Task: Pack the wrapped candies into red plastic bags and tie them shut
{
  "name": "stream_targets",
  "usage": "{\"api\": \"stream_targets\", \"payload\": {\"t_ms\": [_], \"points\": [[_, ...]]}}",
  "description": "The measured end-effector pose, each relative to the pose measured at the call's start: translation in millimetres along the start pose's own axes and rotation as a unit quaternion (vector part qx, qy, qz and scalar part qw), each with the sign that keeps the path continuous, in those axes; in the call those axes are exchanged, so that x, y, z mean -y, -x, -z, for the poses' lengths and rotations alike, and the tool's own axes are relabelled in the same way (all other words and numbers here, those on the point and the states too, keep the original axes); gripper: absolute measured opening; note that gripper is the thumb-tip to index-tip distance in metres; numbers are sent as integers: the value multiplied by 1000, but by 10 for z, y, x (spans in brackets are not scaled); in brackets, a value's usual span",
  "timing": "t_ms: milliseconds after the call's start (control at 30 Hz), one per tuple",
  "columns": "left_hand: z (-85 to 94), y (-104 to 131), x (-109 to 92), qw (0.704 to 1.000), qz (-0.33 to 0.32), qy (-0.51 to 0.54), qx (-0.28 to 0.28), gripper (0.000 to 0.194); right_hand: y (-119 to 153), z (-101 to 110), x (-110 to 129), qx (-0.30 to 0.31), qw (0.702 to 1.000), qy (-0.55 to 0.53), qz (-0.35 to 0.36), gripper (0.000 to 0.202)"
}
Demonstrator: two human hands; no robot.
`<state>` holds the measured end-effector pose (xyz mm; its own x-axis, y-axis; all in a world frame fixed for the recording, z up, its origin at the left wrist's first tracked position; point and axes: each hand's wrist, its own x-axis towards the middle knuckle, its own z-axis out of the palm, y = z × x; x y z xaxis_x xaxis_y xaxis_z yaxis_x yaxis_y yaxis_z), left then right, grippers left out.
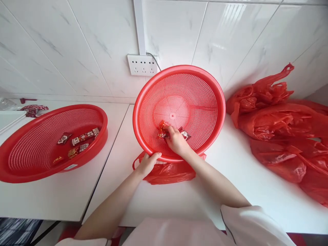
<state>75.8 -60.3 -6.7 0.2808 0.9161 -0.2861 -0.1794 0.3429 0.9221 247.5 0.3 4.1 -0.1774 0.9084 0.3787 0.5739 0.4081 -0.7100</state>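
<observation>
A red plastic colander basket [176,70] is tilted toward me in the middle of the table. My left hand [149,163] grips its near rim, thumb on the inside edge. Inside the basket, my right hand [176,138] has its fingers closed on a small red-and-gold wrapped snack [162,130]. Another wrapped snack [185,134], brown and white, lies just right of that hand, partly hidden by it. Under the basket's near side lies a red plastic bag [171,173]; what it holds is hidden.
At left a second red basket [33,131] holds several wrapped snacks [83,137]. Several filled red plastic bags [274,119] are piled at right. A socket panel [142,65] with a cable is on the tiled wall behind. A seam divides the white tables [230,184].
</observation>
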Motion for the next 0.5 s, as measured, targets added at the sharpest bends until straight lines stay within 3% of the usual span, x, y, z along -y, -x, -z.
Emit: {"api": "stream_targets", "payload": {"t_ms": [67,100,200,267,300,367,500], "points": [[34,-29,-6,1000,-6,16,-8,14,-54,53,-40,-24,983,-173,-57,39],[59,-49,-14,1000,-9,24,-13,14,-79,99,-49,-27,958,-270,-97,37],[150,-114,-52,999,-24,37,-31,17,-135,278,-17,-9,827,-522,-210,23],[200,-144,-79,998,-40,39,-40,17,-148,387,49,10,740,-621,-257,17],[218,-153,-90,997,-49,40,-43,17,-147,427,89,22,711,-648,-273,23],[235,-158,-104,996,-62,44,-42,16,-132,462,168,34,690,-662,-289,35],[230,-142,-96,997,-58,45,-35,17,-91,385,242,13,741,-613,-274,29]]}}
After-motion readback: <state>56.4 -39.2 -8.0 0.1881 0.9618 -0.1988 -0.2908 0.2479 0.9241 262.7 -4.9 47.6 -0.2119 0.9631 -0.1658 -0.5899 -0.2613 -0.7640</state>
